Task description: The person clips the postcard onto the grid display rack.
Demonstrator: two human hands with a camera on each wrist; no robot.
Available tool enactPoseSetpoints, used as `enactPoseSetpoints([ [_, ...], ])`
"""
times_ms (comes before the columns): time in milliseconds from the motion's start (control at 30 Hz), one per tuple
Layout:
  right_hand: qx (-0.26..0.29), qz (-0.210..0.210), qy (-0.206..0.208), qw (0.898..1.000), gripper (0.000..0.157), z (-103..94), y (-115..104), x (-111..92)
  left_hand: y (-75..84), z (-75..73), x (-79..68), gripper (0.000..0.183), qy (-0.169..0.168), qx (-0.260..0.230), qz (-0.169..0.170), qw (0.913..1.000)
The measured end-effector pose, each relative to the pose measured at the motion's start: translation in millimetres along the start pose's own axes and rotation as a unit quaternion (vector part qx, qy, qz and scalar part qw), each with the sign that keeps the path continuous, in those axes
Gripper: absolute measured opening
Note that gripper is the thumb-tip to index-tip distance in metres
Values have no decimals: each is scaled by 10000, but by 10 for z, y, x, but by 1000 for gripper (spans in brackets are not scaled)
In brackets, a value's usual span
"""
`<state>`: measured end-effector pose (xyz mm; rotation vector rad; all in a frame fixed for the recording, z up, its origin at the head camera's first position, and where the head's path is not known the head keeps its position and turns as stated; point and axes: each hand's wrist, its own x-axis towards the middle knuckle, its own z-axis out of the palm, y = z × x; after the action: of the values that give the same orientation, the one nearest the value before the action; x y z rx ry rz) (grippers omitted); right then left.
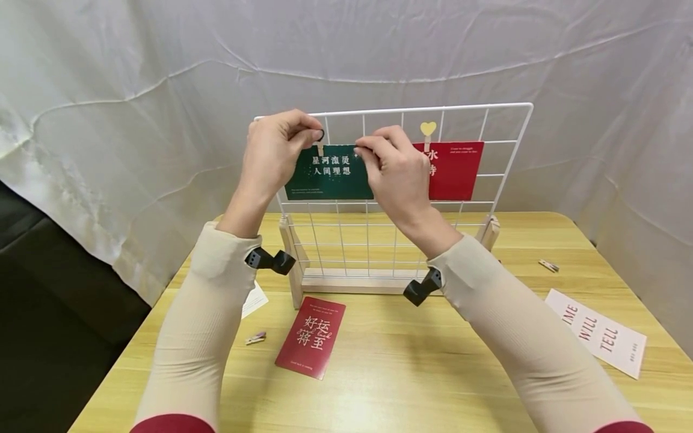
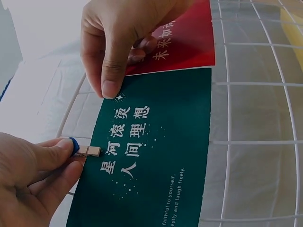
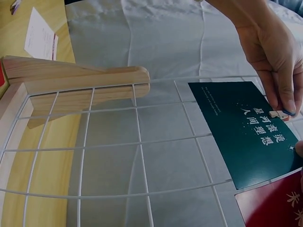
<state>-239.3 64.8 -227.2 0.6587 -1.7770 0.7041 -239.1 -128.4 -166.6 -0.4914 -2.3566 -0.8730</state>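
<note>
A dark green card (image 1: 331, 185) with white lettering lies against the upper part of a white wire grid (image 1: 368, 245). Thumb and fingers of my left hand (image 1: 271, 157) pinch a small wooden clothespin (image 2: 89, 151) with a blue top, whose tip overlaps the card's top edge. At the card's upper right corner, my right hand (image 1: 402, 175) pinches the edge between thumb and fingers. Beside the green card hangs a red card (image 1: 459, 173), held by a clothespin with a yellow heart (image 1: 428, 128); my right hand partly covers it in the head view.
Wooden feet (image 1: 295, 264) hold the grid up on the wooden table (image 1: 390, 361). A red card (image 1: 311, 338) and a clothespin (image 1: 255, 338) lie in front on the left. To the right are a pale pink card (image 1: 601, 334) and another clothespin (image 1: 548, 265).
</note>
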Motion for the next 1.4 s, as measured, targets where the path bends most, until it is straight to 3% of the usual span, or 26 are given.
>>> enactPoseSetpoints([
  [333,92,73,-175,9998,17,-25,-6,-6,0,-55,-52,18,1,434,376,9984],
  [567,133,-7,-214,9997,20,-50,-18,-13,-18,-127,-136,18,34,438,559,9975],
  [833,209,-78,-276,9994,18,-95,-49,-19,-17,-245,-208,22,-241,262,431,9984],
  [1167,375,106,-573,9976,16,-155,-85,6,-66,-400,-255,24,-637,-141,-121,9978],
  [1400,389,258,-827,9955,16,-204,-89,13,-131,-457,-270,23,-1084,-385,-103,9933],
])
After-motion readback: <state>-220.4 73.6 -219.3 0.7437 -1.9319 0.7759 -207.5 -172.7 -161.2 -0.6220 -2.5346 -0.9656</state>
